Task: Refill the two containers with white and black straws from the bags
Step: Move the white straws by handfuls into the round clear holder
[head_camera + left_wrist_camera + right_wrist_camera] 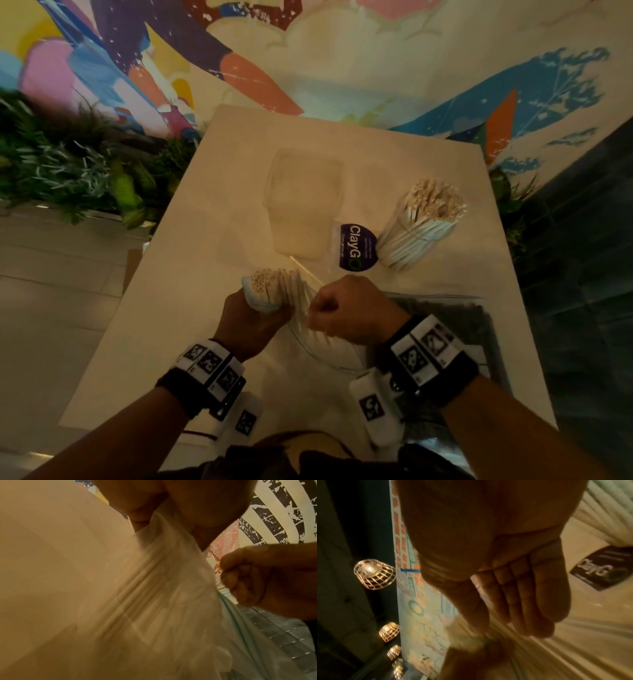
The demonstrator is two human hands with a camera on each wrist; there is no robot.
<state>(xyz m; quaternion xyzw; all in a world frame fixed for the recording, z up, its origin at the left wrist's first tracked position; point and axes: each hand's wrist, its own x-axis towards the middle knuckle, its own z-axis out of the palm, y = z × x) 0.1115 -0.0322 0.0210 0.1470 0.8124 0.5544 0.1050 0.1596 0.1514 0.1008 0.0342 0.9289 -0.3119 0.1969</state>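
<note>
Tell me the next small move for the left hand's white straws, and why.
Probably lift the white straw bundle clear: the left hand grips its top, the right hand pinches the clear bag still round the lower ends, and the empty clear container stands just beyond.

Two hands over the table: left hand (251, 317), right hand (346, 310). Two wristbands with markers, one per wrist. Two bundles of white straws: one in the left fist (274, 286), one standing in a container (423, 222) at the far right. One empty clear container (303, 202). One dark ClayGo sticker (356, 246). Two clear bags: one (318, 346) at the hands, one with dark straws (455, 318). One stray straw (305, 270). Straw counts too dense to tell.
</note>
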